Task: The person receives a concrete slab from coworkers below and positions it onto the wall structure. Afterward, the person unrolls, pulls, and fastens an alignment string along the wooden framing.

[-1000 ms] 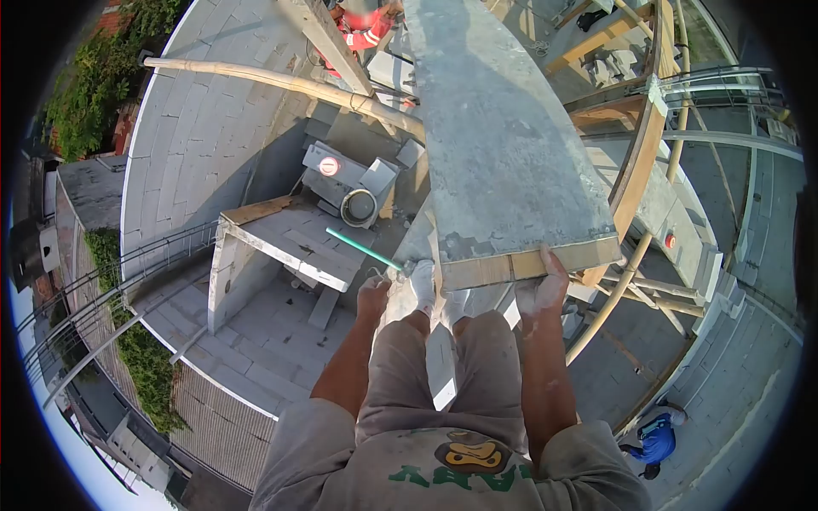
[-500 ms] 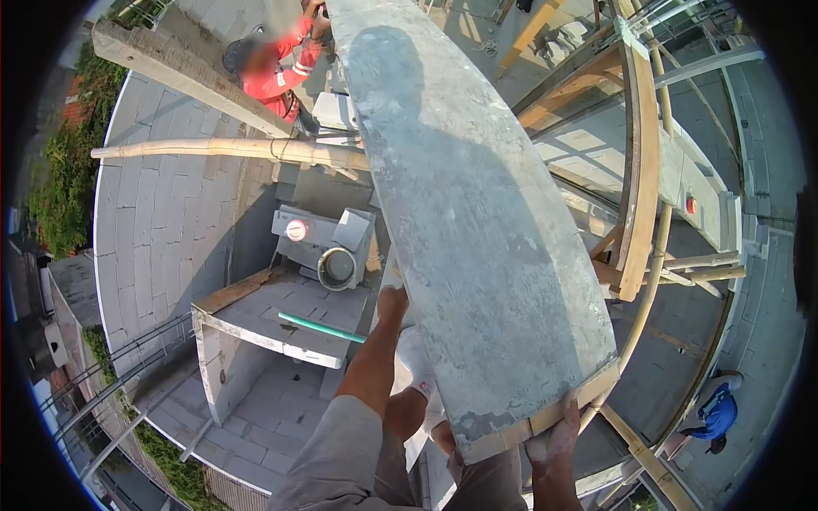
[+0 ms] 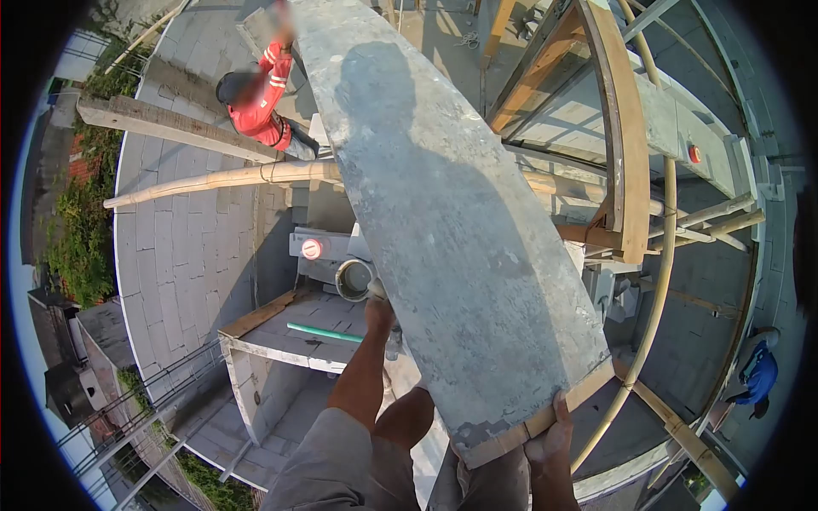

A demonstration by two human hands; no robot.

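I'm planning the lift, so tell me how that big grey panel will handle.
The grey panel is probably stiff: its long span shows no clear sag. Being broad too, it's likely awkward for one person; a co-worker is by its far end. The wooden strip edging its near end should give the right hand fair grip.

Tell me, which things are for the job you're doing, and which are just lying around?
In the job:
- big grey board, right hand gripping its near end
- left hand, by its side

Probably just lying around:
- green rod
- round bucket
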